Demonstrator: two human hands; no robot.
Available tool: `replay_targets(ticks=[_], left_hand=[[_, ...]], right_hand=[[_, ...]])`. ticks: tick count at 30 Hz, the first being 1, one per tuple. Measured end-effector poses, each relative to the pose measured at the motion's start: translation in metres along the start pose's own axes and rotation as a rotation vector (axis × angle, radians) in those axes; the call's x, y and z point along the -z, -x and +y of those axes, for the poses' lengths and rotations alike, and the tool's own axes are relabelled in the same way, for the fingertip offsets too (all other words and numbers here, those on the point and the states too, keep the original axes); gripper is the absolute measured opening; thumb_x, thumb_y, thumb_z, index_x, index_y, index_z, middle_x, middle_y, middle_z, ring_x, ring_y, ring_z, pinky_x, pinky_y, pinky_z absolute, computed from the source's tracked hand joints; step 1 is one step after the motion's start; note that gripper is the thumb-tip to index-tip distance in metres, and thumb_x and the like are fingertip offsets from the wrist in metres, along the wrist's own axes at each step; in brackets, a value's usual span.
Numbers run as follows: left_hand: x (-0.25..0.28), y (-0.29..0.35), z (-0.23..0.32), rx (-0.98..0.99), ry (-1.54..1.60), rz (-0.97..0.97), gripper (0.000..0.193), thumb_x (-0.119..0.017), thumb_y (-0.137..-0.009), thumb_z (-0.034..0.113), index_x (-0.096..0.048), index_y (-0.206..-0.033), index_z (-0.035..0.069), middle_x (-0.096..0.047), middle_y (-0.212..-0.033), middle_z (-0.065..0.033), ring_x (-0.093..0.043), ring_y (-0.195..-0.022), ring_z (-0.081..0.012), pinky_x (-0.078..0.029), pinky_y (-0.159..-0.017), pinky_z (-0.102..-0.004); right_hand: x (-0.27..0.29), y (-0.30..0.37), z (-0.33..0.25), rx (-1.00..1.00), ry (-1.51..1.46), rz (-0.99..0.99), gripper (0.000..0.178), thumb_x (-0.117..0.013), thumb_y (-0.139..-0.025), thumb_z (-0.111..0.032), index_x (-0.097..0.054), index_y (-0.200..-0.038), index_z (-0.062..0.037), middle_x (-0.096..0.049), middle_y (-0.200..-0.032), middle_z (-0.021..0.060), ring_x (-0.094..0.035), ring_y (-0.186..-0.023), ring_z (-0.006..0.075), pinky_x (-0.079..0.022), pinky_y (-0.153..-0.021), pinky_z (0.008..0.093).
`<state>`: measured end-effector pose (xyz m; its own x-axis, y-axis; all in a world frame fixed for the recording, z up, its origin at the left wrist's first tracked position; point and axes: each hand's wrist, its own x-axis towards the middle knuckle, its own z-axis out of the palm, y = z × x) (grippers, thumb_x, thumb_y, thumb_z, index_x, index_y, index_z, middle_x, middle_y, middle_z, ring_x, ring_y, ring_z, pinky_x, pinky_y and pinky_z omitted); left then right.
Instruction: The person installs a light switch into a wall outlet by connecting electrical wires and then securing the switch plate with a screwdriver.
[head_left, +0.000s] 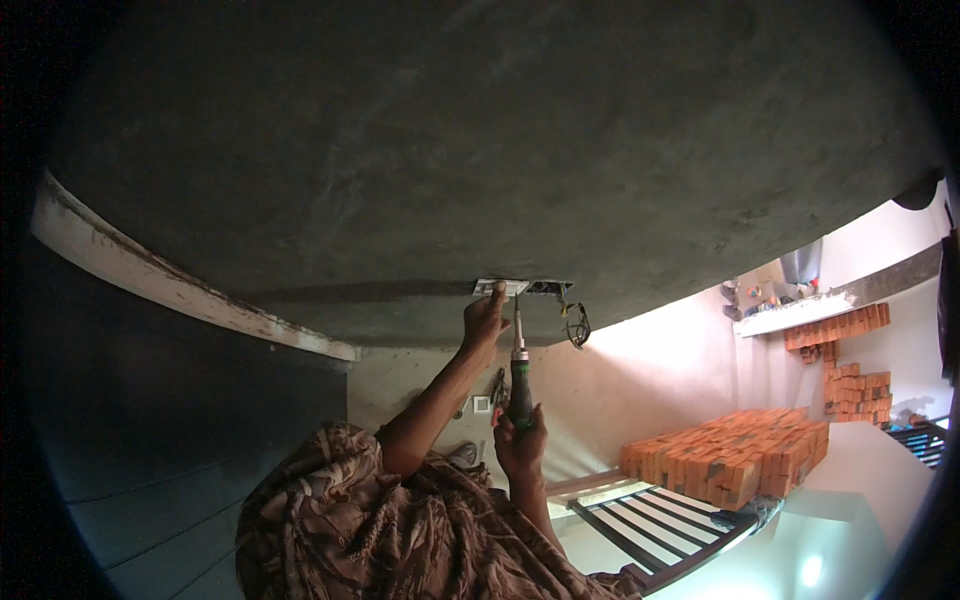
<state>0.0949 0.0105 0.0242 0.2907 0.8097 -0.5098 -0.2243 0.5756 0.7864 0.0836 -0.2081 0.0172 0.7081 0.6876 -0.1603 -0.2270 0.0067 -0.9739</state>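
Note:
A white rectangular switch or socket plate (pixel 489 287) sits at the left part of a wall box in the grey plastered wall. My left hand (pixel 484 320) is closed at its lower edge, with a digit pressed on its face. In my right hand (pixel 522 447) is a screwdriver (pixel 520 385) with a dark green and black handle, held by its butt end. Its shaft points up, and the tip meets the plate's right side. Beside the plate the box's open part (pixel 548 288) shows, and a loop of loose wires (pixel 577 325) hangs from it.
Below me lie a small white square piece (pixel 482 404) and dark-handled tools (pixel 497 383) on the floor. Stacked orange bricks (pixel 725 455) stand at the right, behind a dark metal railing (pixel 650 530). A pale ledge (pixel 200 285) runs along the left.

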Motion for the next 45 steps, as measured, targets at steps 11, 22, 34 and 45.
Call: replay_targets(ticks=[11, 22, 34, 45], left_hand=[[0.000, -0.002, -0.002, 0.019, -0.019, -0.020, 0.073, -0.065, -0.080, 0.064, -0.063, -0.099, -0.007, -0.043, -0.065, 0.0016, -0.047, -0.056, -0.0091, -0.047, -0.055, -0.0260], [0.000, -0.006, -0.005, -0.012, 0.036, -0.028, 0.078, -0.066, -0.080, 0.064, -0.060, -0.108, -0.009, -0.043, -0.064, 0.0018, -0.047, -0.055, -0.0100, -0.043, -0.057, -0.0256], [-0.001, -0.001, 0.000, -0.016, 0.037, -0.074, 0.081, -0.063, -0.085, 0.059, -0.054, -0.117, -0.014, -0.035, -0.070, 0.0035, -0.033, -0.057, -0.0068, -0.041, -0.062, -0.0261], [-0.011, 0.007, 0.006, 0.052, -0.005, -0.085, 0.091, -0.056, -0.086, 0.064, -0.033, -0.141, -0.004, -0.045, -0.136, -0.0172, -0.049, -0.089, -0.0167, -0.043, -0.085, -0.0352]], right_hand=[[0.003, -0.007, -0.008, -0.155, 0.024, 0.033, 0.049, -0.040, -0.102, -0.038, -0.039, -0.139, -0.0055, -0.059, -0.098, 0.0112, -0.050, -0.052, 0.0153, -0.044, -0.049, 0.0241], [-0.011, -0.007, -0.012, 0.033, 0.062, 0.212, 0.039, -0.044, -0.099, -0.019, -0.043, -0.134, -0.0013, -0.057, -0.102, 0.0149, -0.059, -0.072, 0.0207, -0.048, -0.060, 0.0307], [-0.017, -0.005, -0.045, -0.141, -0.206, 0.203, 0.052, -0.055, -0.095, -0.022, -0.036, -0.143, -0.0126, -0.051, -0.110, 0.0128, -0.055, -0.084, 0.0227, -0.049, -0.065, 0.0328], [0.007, -0.014, 0.000, -0.698, -0.994, 0.096, 0.048, -0.045, -0.097, -0.050, -0.046, -0.122, -0.0095, -0.056, -0.083, 0.0082, -0.047, -0.051, 0.0117, -0.037, -0.042, 0.0209]])
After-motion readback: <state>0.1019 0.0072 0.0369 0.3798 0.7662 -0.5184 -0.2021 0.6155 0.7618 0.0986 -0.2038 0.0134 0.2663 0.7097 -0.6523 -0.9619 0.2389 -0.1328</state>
